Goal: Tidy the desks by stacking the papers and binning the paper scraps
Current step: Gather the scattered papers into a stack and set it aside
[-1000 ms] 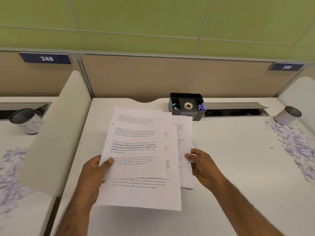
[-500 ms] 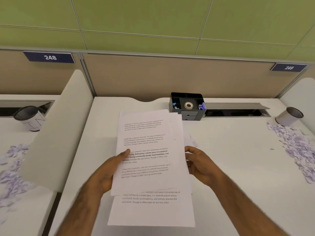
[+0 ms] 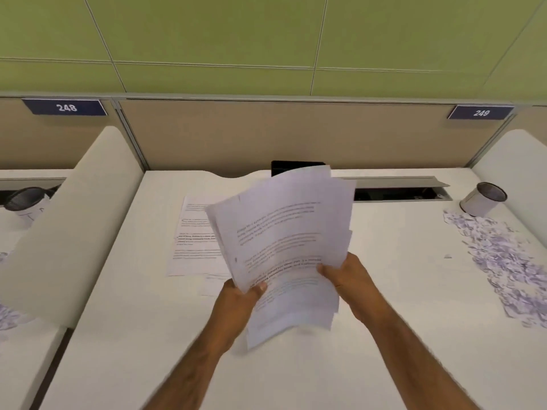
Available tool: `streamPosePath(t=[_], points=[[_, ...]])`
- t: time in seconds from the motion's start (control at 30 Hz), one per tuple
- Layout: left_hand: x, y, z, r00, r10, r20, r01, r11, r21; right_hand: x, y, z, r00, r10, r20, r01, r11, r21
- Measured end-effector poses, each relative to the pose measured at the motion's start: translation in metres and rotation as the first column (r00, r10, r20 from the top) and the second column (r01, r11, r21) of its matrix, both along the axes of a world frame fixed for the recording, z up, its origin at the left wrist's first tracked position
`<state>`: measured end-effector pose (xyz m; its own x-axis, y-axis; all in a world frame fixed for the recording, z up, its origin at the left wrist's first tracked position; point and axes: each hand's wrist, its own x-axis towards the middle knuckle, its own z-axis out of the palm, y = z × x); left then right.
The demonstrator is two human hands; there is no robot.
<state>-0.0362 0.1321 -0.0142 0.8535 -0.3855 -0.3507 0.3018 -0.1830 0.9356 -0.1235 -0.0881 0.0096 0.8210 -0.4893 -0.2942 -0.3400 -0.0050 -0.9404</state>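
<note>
White desk (image 3: 118,335) across the centre and lower frame, with printed sheets (image 3: 195,238) lying flat and overlapping left of centre. At right, a spread of paper scraps (image 3: 503,255) just beside a white cup (image 3: 482,199); along the back edge, an open cable trough (image 3: 399,190) and the top of a black organiser (image 3: 296,167). At far left, a neighbouring desk (image 3: 17,380) with a dark mesh cup (image 3: 26,199) and further scraps (image 3: 6,318).

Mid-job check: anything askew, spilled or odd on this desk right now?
Yes. The sheaf gripped by the left hand and right hand is fanned, edges uneven. Loose sheets lie on the desk behind it, not squared together. Scraps are strewn along the right side, near the cup.
</note>
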Motion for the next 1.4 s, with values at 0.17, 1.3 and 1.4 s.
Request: streamPosePath(t=[0.17,1.3,1.4], points=[[-0.042,-0.039,0.000,0.986,0.113,0.120,-0.108,0.993,-0.053,-0.034,-0.019,-0.014,0.985,-0.151,0.079,0.155,0.987,-0.046],[-0.063,-0.052,-0.013,0.962,0.128,0.241,-0.077,0.975,-0.210,-0.060,-0.051,-0.032,0.972,0.009,0.236,-0.017,0.999,0.029],[-0.064,-0.052,-0.017,0.965,0.136,0.223,-0.098,0.980,-0.176,-0.059,-0.045,-0.032,0.972,0.003,0.234,-0.013,0.999,0.043]])
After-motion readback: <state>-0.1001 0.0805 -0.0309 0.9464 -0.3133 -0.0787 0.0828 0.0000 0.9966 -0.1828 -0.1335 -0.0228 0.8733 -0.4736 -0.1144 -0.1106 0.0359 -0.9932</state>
